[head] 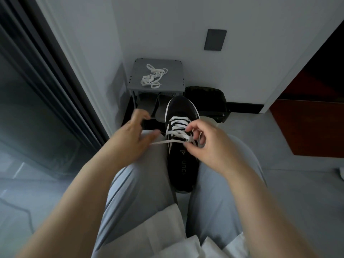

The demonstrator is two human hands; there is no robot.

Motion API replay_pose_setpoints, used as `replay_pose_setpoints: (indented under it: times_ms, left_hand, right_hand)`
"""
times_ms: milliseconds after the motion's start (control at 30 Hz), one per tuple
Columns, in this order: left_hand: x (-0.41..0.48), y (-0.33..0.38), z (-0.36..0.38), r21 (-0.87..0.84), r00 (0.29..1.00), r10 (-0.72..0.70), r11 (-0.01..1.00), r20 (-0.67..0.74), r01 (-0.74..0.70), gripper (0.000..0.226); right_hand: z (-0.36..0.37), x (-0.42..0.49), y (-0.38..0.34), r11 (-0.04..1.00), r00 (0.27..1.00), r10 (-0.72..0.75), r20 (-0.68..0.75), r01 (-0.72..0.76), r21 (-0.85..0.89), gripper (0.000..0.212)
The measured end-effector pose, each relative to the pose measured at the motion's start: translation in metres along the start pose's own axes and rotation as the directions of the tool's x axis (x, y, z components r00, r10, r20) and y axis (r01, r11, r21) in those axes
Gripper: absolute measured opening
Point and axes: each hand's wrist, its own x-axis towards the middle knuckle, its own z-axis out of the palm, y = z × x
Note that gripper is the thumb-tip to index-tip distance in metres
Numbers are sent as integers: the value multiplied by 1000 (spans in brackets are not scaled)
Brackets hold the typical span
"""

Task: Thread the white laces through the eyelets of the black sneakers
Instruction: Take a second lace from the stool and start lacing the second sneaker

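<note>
A black sneaker (pixel 181 161) stands toe-away between my knees. A white lace (pixel 176 125) crosses several of its eyelets. My right hand (pixel 206 144) is at the shoe's right side, fingers curled, and pinches the lace near the upper eyelets. One free lace end (pixel 162 142) stretches left to the thumb base of my left hand (pixel 132 138). That hand is blurred, its fingers spread and straight, with no clear grip on the lace. A second white lace (pixel 152 77) lies bunched on a grey stool (pixel 175 71) by the wall.
Dark shapes, hard to make out, lie under the stool (pixel 149 101), and a black bag (pixel 206 99) sits to its right. A glass sliding door (pixel 37 101) runs along the left. White cloth (pixel 167 235) lies on my lap. An orange-brown door (pixel 312 125) is at right.
</note>
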Motion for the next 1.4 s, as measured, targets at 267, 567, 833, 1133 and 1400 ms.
replay_pose_setpoints:
  times_ms: [267, 567, 833, 1133, 1400]
  left_hand:
    - [-7, 24, -13, -100, 946, 262, 964, 191, -246, 25]
    - [13, 6, -2, 24, 953, 158, 985, 259, -170, 11]
    - [34, 19, 26, 153, 964, 64, 983, 257, -106, 12]
    - [35, 37, -6, -434, 947, 130, 901, 295, 11, 25]
    - [29, 64, -41, -969, 925, 320, 198, 206, 147, 26]
  right_hand:
    - [11, 1, -9, 993, 998, -11, 61, 18, -117, 17]
    - [14, 1, -12, 983, 986, -149, -75, 156, 93, 21]
    - [14, 1, -9, 981, 963, -195, 186, 193, 29, 20]
    - [13, 1, -15, 968, 994, 107, 16, -108, 228, 14]
    - [18, 4, -42, 895, 989, -68, 128, 4, 447, 26]
